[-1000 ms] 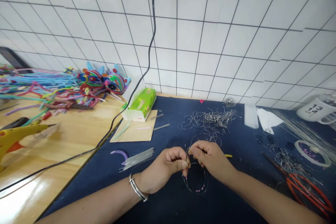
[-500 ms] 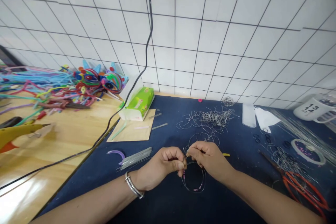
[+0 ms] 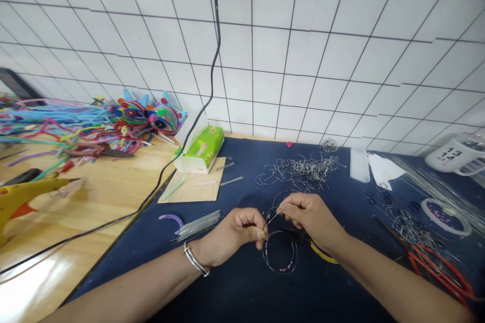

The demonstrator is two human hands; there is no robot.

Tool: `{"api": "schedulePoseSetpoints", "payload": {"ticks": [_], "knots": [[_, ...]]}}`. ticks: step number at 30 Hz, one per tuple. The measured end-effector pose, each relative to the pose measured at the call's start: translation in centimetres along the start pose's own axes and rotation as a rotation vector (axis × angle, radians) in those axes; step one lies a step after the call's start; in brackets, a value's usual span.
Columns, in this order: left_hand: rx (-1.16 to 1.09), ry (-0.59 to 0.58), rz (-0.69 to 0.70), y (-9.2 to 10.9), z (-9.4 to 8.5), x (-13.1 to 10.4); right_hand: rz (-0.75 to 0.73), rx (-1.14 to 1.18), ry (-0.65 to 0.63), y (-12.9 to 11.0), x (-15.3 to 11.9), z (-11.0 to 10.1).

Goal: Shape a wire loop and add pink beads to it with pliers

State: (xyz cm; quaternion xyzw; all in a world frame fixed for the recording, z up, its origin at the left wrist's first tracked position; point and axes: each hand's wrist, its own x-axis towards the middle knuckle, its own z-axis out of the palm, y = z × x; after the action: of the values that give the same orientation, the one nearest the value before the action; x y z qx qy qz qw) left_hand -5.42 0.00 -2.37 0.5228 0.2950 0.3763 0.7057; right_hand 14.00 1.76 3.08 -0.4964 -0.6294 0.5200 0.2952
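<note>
My left hand (image 3: 233, 237) is closed in a pinch at the top of a thin wire ring (image 3: 295, 252) strung with small pink beads (image 3: 287, 267). Up and to the right, my right hand (image 3: 316, 219) pinches a short end of thin wire (image 3: 273, 217) that runs down toward the left fingertips. Below the fingers the ring hangs as a loose round loop over the dark blue cloth. Beside and partly under the right hand lies a tool with a yellow handle (image 3: 322, 255); the wrist hides part of it. A silver bangle circles the left wrist.
Cut wires (image 3: 199, 224) lie left of my hands, and a tangle of wire scraps (image 3: 306, 169) lies behind them. To the right are red-handled pliers (image 3: 441, 272), a round dish of pink beads (image 3: 445, 217) and a white mug (image 3: 454, 154). A black cable (image 3: 151, 194) crosses the left side.
My right hand has moved up and right, away from the left fingers, with the wire end now stretched between them. More of the yellow-handled tool shows. The left hand has hardly moved.
</note>
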Motion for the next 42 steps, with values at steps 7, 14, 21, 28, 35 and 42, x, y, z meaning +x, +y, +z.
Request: {"api": "schedulePoseSetpoints", "payload": {"ticks": [7,14,21,28,35,42], "knots": [[-0.079,0.007,-0.009,0.5,0.5,-0.1,-0.001,0.008,0.006,-0.2,0.1,-0.2],[-0.237,-0.001,-0.003,0.6,1.2,-0.3,-0.047,0.057,-0.071,0.3,0.2,1.0],[-0.25,0.001,-0.005,0.4,0.9,-0.2,-0.025,0.059,-0.125,1.1,0.2,1.7],[-0.2,-0.023,-0.041,0.5,0.6,-0.2,-0.062,0.009,-0.123,0.5,-0.2,1.6],[-0.172,-0.028,-0.026,0.3,0.4,-0.2,-0.074,-0.061,-0.101,0.6,-0.1,1.2],[-0.181,-0.023,-0.045,0.4,0.3,-0.1,-0.088,-0.116,-0.067,0.6,0.2,0.7]]}}
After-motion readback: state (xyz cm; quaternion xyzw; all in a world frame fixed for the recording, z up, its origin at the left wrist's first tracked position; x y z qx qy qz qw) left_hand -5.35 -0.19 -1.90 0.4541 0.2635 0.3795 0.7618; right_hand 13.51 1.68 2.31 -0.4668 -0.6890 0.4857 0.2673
